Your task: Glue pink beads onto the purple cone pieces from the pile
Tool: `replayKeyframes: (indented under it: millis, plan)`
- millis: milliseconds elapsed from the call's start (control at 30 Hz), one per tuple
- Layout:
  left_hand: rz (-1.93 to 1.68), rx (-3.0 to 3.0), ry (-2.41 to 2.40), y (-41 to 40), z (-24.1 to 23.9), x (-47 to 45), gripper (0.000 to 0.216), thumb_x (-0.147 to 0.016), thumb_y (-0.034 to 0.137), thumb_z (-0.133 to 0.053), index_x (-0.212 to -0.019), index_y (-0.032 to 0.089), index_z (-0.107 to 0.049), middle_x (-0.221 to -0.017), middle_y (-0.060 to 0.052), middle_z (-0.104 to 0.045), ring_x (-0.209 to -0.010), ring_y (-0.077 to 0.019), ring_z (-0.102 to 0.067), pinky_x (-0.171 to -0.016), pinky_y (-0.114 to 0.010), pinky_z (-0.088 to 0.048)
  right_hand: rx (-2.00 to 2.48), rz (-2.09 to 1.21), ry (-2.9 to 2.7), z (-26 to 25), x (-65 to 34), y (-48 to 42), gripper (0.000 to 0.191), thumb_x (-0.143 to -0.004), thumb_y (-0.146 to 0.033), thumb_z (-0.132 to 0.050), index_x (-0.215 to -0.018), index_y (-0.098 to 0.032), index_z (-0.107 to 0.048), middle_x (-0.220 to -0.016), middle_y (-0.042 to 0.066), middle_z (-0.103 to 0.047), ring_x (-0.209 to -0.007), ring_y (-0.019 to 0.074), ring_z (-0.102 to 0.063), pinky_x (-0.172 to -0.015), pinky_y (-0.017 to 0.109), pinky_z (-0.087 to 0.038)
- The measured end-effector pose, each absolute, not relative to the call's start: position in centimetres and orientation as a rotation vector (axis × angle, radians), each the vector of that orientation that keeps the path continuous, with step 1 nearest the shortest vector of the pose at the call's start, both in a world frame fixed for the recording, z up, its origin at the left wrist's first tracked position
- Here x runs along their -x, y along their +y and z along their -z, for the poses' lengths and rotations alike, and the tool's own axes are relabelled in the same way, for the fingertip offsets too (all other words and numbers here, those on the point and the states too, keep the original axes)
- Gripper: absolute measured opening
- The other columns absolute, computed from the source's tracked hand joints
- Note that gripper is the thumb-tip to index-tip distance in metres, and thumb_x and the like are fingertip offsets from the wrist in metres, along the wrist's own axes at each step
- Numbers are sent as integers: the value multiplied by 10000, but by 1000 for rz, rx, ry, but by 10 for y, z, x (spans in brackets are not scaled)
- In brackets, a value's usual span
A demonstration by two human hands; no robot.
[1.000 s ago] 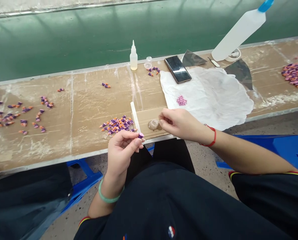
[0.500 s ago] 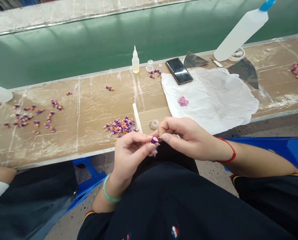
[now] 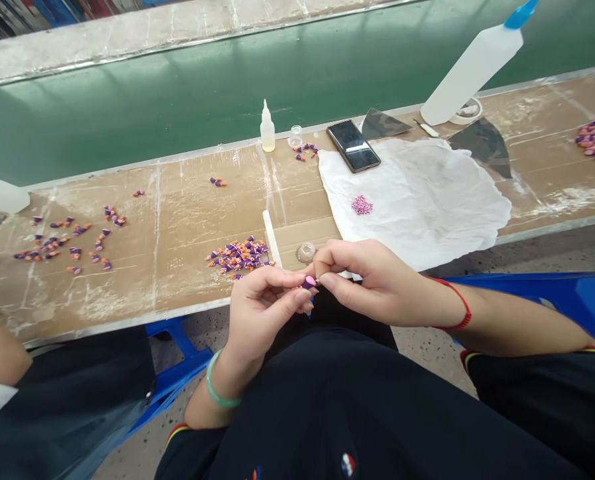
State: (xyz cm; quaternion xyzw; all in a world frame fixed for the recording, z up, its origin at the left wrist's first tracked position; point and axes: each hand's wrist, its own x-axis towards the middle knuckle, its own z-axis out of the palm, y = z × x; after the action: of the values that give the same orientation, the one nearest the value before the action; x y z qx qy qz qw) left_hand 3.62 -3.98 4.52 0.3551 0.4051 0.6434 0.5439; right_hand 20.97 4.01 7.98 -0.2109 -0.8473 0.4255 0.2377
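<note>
By the near edge of the desk [image 3: 184,233], the left hand [image 3: 255,308] pinches a purple, pink-ended piece [image 3: 308,283]; the right hand [image 3: 372,285] works at that end, fingertips pinched together — apparently fine placing, calling next for steadiness.

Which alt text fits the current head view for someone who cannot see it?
A person's left fingers hold a small purple, pink-ended piece; the right fingers meet beside it. The brown worktable bears a purple-and-orange pile of small pieces and a white sheet with tiny pink pieces.
</note>
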Motion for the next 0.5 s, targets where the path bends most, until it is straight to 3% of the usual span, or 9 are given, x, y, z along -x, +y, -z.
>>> replayKeyframes:
  millis: [500]
  plan:
    - [-1523,-853,968,-38,-45,-40,111,-697,206,-904,-752,209,-807,-723,-21,-797,-511,-106,-705,-476,-156,-592,543,-1078,-2408,-87,-211,43,135,-898,-98,-480,-811,-192,-522,-704,-20,-629,-608,84,-560,-579,193,-416]
